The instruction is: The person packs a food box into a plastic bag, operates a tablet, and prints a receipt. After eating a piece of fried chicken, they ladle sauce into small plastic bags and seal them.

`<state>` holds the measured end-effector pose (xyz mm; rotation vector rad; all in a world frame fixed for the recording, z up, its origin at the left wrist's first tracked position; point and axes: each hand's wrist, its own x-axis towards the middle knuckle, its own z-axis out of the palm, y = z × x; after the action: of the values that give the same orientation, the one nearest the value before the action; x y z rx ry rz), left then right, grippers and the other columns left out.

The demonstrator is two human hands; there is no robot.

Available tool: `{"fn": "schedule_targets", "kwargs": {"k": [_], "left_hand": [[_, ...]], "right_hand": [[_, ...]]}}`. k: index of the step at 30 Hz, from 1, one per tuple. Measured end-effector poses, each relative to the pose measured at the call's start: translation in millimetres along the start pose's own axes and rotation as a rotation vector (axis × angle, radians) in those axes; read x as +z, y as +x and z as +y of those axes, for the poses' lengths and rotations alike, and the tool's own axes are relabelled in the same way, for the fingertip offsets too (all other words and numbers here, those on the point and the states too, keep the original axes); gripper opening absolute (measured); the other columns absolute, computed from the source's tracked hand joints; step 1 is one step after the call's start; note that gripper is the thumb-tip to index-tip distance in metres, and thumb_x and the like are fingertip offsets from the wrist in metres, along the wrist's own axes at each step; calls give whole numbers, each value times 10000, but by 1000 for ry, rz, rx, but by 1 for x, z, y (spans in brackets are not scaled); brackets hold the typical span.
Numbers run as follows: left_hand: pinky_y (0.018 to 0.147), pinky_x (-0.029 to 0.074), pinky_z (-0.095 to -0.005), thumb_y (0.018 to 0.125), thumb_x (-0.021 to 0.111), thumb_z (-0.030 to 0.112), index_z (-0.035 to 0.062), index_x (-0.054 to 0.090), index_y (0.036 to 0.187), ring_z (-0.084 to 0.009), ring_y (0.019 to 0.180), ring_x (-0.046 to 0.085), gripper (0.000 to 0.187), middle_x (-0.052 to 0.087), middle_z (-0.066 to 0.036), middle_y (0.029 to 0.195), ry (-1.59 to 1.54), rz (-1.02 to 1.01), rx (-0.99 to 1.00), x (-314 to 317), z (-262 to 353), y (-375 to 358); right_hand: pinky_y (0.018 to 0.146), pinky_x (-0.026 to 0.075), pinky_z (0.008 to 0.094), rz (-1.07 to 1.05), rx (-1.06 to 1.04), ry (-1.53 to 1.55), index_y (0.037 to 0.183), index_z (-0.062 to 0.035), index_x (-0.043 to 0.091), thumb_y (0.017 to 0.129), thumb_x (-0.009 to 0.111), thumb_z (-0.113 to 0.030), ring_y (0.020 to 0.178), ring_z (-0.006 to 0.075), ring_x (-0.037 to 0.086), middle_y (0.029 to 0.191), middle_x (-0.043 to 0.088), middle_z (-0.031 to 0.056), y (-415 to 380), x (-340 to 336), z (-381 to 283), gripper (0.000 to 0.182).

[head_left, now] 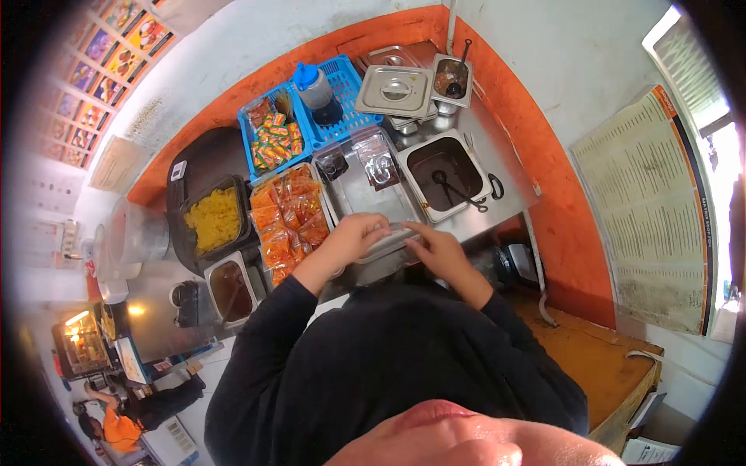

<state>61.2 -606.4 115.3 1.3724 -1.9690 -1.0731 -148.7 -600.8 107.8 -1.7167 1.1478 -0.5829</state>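
My left hand [360,236] and my right hand [437,248] are close together in front of me, over the near end of a steel tray [365,203]. The fingers of both are closed in a pinch. Between them is a thin, see-through piece of plastic [391,242] that looks like a small bag; its outline blends into the metal below. At the tray's far end lie clear bags of dark sauce [377,161]. Left of my left hand sits a tray full of bags of orange sauce [286,221]. Beyond my right hand is a pan of dark sauce [446,172] with a black ladle [443,180].
Blue baskets [342,85] at the back hold sachets [277,142] and a blue-capped bottle [313,84]. Lidded steel pans [395,92] stand beside them. Yellow food [214,221] and a brown sauce pan [231,289] are to the left. A person in orange [121,423] is far left.
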Motion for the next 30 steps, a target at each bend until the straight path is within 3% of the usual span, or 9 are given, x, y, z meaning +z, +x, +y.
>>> {"fn": "schedule_targets", "kwargs": {"k": [4,7,13,17,21,22,23,25,30], "left_hand": [[463,328,-285,791,625,141,54,590,827,-105,495,394,101,439,-62,558,28,-57,-32,-14,-18,44],[523,386,-319,771,615,150,80,611,820,-243,559,495,85,524,-112,634,97,-80,-97,-15,-52,85],[789,440,-386,735,634,211,100,638,805,-309,896,560,131,601,-139,899,261,296,-95,0,-143,134],[814,425,-378,724,650,198,94,593,983,-328,927,541,285,583,-174,973,278,474,-168,-2,-121,126],[813,411,-336,736,654,177,38,545,1031,-264,928,535,343,580,-131,981,-30,700,72,1,-163,129],[804,410,-326,764,633,153,27,543,1014,-245,904,536,294,582,-112,947,-78,731,51,-2,-141,119],[741,410,-312,788,612,127,34,541,1015,-212,808,513,255,562,-87,902,-26,745,51,-1,-132,114],[677,387,-288,802,609,135,28,538,1002,-168,726,447,238,526,-65,868,-130,724,62,1,-75,82],[692,373,-270,851,562,150,3,489,1017,-146,747,436,233,504,-72,884,-459,662,400,20,20,5]], "right_hand": [[489,395,301,161,45,0,1106,-148,585,814,593,-207,470,175,462,557,491,99,-24,-8,18,297],[502,402,284,197,168,69,1079,-129,600,821,589,-205,491,149,463,588,523,97,-36,-7,35,269],[533,425,266,348,223,129,1028,-93,622,832,573,-211,536,142,510,676,590,114,-50,3,39,234],[542,428,268,453,244,139,1036,-92,615,835,570,-230,545,153,521,685,595,116,-65,21,32,248],[585,455,323,587,184,58,1025,-95,611,833,566,-233,625,250,581,748,613,134,-89,65,10,240],[603,463,347,646,82,39,1018,-97,611,832,565,-230,664,285,598,772,617,138,-97,82,5,233],[606,454,301,646,151,14,1003,-61,604,844,561,-188,660,202,591,801,623,131,-108,98,-5,208],[672,464,333,744,112,10,985,-82,616,837,555,-205,762,279,608,846,630,134,-127,138,-23,202],[582,453,372,748,94,-15,870,-114,635,811,572,-291,688,305,596,759,626,110,-199,221,-48,196]]}}
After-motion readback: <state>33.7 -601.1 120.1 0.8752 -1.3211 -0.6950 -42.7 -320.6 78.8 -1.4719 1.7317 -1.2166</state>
